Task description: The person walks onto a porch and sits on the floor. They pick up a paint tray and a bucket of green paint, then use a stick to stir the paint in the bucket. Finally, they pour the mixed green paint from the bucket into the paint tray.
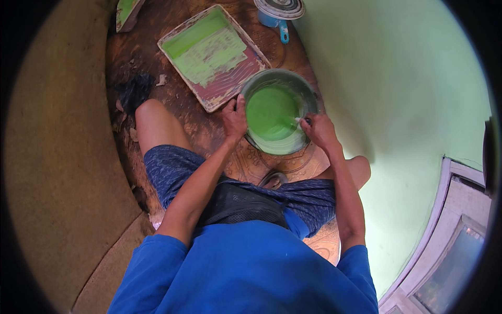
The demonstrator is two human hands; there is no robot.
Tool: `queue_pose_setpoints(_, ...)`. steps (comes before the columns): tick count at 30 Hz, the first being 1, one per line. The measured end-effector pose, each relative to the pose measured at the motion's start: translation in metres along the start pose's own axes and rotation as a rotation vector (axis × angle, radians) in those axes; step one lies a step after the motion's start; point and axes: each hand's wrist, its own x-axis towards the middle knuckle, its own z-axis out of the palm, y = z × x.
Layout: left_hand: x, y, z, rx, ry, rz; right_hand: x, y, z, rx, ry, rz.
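Note:
A round dark grey tub (308, 97) stands on the floor in front of me, with bright green paint (269, 111) inside and paler green smeared up its near wall. At its left rim is my left hand (235, 121), fingers closed over the edge. My right hand (320, 130) is closed over the right side of the tub around a thin stirrer (297, 120). The stirrer's pale end reaches into the paint; its exact kind is hidden by my fingers and the paint. Swirl marks show on the paint's surface.
Touching the tub's far left side lies a paint tray (222, 93) coated in green. A blue dipper (284, 32) with a round lid-like piece on top sits far right. Black cloth (136, 90) and scraps lie left. A pale green wall (397, 104) rises on the right.

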Motion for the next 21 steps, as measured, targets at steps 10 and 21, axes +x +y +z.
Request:
queue_pose_setpoints(10, 0.004, 0.018, -0.021, 0.411, -0.023, 0.015, -0.035, -0.006, -0.036, 0.379, 0.221, 0.145)
queue_pose_setpoints(21, 0.011, 0.01, -0.292, 0.515, 0.337, -0.151, -0.067, 0.014, -0.016, 0.325, 0.208, 0.104)
